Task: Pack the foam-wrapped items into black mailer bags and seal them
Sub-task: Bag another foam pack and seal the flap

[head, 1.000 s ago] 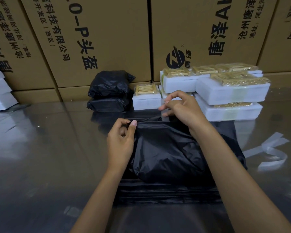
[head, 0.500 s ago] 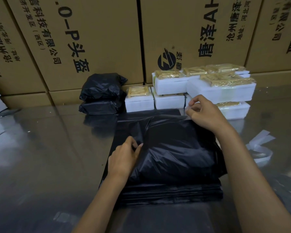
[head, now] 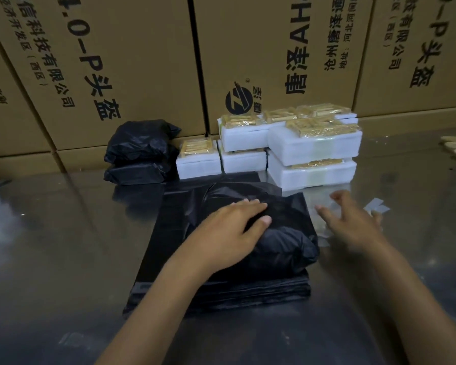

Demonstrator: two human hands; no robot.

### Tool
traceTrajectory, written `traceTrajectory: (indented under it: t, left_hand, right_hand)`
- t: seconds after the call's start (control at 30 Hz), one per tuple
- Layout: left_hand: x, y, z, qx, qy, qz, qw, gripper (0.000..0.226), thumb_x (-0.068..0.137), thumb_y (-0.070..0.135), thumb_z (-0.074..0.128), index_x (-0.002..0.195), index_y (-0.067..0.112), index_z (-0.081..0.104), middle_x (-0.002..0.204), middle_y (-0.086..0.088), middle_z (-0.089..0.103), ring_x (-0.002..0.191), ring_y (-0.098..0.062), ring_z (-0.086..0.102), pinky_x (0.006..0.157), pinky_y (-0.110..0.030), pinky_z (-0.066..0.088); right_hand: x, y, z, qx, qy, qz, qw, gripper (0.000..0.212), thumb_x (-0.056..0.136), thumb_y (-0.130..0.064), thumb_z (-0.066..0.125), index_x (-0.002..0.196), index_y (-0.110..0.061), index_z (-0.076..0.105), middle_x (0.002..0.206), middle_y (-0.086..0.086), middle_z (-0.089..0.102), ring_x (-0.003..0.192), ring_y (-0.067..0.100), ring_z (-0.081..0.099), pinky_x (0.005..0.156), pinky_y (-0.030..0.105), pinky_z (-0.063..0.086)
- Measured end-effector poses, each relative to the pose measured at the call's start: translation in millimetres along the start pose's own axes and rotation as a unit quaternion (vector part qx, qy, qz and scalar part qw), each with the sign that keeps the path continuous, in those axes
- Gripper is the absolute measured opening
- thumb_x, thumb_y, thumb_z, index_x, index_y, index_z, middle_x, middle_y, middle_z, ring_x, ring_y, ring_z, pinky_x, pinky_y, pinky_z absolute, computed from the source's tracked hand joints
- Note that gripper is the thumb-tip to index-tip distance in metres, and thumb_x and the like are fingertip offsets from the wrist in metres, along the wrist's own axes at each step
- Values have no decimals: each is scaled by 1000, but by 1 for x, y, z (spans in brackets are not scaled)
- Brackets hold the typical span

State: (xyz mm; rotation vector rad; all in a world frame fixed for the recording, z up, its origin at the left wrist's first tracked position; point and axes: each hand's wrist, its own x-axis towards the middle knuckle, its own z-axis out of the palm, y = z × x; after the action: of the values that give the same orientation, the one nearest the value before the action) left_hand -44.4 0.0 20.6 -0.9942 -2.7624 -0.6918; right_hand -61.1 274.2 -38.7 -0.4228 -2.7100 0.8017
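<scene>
Filled mailer bag (head: 279, 241) lies mid-bench on top of a flat stack of empty black bags (head: 221, 293) — taken here as the landmark. Stack sits right under the work, likely so the next bag can be drawn without reaching.

Left hand (head: 229, 230) rests flat on the filled bag's top, fingers straight and spread toward the far side, thumb out. It grips nothing; it looks to be pressing the folded flap down so the adhesive takes and the bulge does not spring open.

Right hand (head: 353, 222) is off the bag, just right of it above the bench (head: 63, 233), fingers splayed and blurred. Appears to hold nothing, though the blur leaves this unsure. A pale strip (head: 377, 206) lies on the bench beside it — probably a peeled seal liner.

Behind the filled bag, against the cardboard cartons (head: 116, 61): foam-wrapped items (head: 313, 148) stacked in white blocks with yellowish contents on top, the waiting supply. Behind and to the left of the filled bag, two sealed black parcels (head: 140, 154) piled one on the other, finished work kept apart from unpacked stock.

Judgement: sealing step for this bag is nearly done; several foam blocks remain. Risk is a flap lifting if pressed unevenly over the lump.
</scene>
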Motion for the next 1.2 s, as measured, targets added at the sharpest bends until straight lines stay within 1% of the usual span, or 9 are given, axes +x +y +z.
traceTrajectory:
  t: [0.1,0.3,0.47,0.7,0.8,0.87,0.93,1.1,1.2]
  left_hand:
    - [20,18,10,55,-63,15,996,53,104,51,27,152,30,35,163,12,13,150,-5,2,120,-31,5]
    - [65,34,18,157,-199,-26,967,56,103,52,25,142,22,52,164,6,18,151,-11,-6,120,-35,-7]
    - [83,45,23,232,-268,-92,931,63,96,59,33,143,22,51,166,5,3,151,-15,-14,118,-48,-13]
    - [86,60,40,298,-256,-124,911,68,97,57,29,150,15,37,166,-3,4,151,-26,-13,118,-61,-7]
    - [80,56,38,182,-168,-94,964,52,100,48,33,139,22,54,166,-1,7,152,-23,-4,118,-59,-5]
    - [71,49,29,20,-43,-67,997,41,100,37,41,137,26,55,164,1,17,151,-17,8,121,-44,4]
    - [60,34,16,-69,53,-58,995,43,99,29,47,141,26,51,159,1,28,148,-14,17,112,-19,12]
    - [30,-28,-4,-37,40,-182,982,59,98,44,50,152,34,28,166,5,4,152,-16,0,120,-38,8]
    - [17,-58,-5,-188,48,-274,942,69,92,56,55,152,39,27,161,9,16,146,-19,24,118,-38,25]
  right_hand:
    - [4,14,-3,-20,-8,16,1000,56,95,-47,58,141,-21,39,145,4,53,132,29,50,113,54,19]
    - [6,32,-8,-49,-6,36,998,70,88,-28,70,148,-22,34,145,7,51,135,30,46,112,48,26]
    - [9,32,-8,21,83,44,995,60,80,-23,78,130,-17,46,115,10,66,120,31,53,103,42,31]
    - [-2,9,-13,86,230,16,969,13,87,-11,58,100,-13,60,62,1,57,85,38,63,97,41,36]
    - [-15,-19,-6,136,234,-41,962,7,86,-10,57,90,-14,61,52,-3,50,61,28,56,69,34,46]
    - [-23,-40,5,183,200,-85,959,7,88,-14,61,83,-18,61,55,-6,53,57,10,54,55,27,38]
    - [-31,-59,14,296,114,-85,945,12,91,-23,65,79,-22,63,68,-8,64,67,3,60,64,26,44]
    - [-41,-70,24,458,-176,52,870,49,65,-72,72,102,-40,71,100,-17,73,100,5,69,90,30,54]
    - [-42,-69,26,435,-208,40,875,61,63,-71,76,114,-39,68,108,-16,73,94,2,72,83,23,57]
